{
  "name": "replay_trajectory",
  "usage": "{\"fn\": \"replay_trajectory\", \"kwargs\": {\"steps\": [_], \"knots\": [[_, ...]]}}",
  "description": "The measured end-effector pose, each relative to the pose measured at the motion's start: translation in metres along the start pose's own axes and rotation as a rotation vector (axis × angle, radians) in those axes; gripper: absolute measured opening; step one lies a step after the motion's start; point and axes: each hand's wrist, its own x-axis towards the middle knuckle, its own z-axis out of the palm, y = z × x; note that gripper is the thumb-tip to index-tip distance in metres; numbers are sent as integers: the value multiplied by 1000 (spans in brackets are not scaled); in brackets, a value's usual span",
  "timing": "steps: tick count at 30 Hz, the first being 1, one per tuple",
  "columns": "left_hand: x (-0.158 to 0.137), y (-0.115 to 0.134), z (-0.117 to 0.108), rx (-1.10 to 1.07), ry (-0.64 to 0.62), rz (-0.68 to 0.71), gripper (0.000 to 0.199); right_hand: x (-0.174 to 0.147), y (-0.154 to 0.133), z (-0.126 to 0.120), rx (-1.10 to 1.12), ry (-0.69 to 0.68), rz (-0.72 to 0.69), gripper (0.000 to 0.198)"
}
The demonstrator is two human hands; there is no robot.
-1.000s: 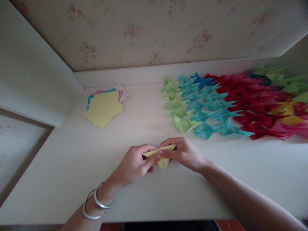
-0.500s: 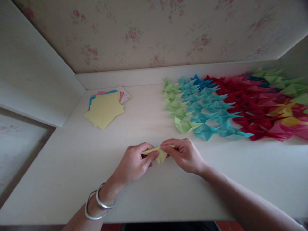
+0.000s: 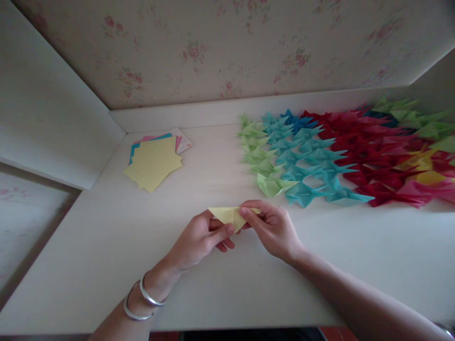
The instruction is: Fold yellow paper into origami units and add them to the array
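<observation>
Two bare hands met at a small piece of folded yellow paper, pinching it between them just above the white table. The paper was a flattened triangle, its long straight edge on the far side of the grip and its point turned toward the person. The left hand gripped it narrowly near that point, thumb laid on top, other fingers curled underneath, some showing below the thumb. Its forearm slanted in from the near left, two silver bangles around it close to the wrist. The right hand also held the paper closely: its thumb pressed down right of the middle, the index finger arched over toward the far edge, the wrist nearly straight, the forearm coming in from the near right. The paper's left corner stuck out free past the left fingers. Beyond the grip to the left lay loose paper sheets, yellow uppermost; beyond it to the right stood rows of folded paper shapes in green, turquoise and red.
</observation>
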Motion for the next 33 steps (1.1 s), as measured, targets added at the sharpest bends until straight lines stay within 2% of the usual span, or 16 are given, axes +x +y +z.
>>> {"fn": "replay_trajectory", "kwargs": {"steps": [3, 7, 13, 17, 24, 30, 33], "knots": [[1, -3, 2, 23, -47, -36, 35, -1, 3, 4, 42, 22, 24, 24], [1, -4, 4, 76, 21, 44, 28, -3, 5, 5, 22, 25, 17, 24], [1, -3, 0, 129, 89, 99, 27, -3, -4, -3, -231, 6, -120, 16], [1, -3, -1, 195, 110, 91, 24, 0, -7, -8, -303, -71, -121, 19], [-1, -4, 0, 234, 44, -34, 26, 1, -10, -7, -373, -201, -169, 24], [-2, -5, 0, 263, -30, -15, 30, -4, -10, -6, -358, -154, -174, 19], [-2, -5, 0, 301, -63, -2, 31, -3, -12, -6, -361, -207, -148, 18]]}}
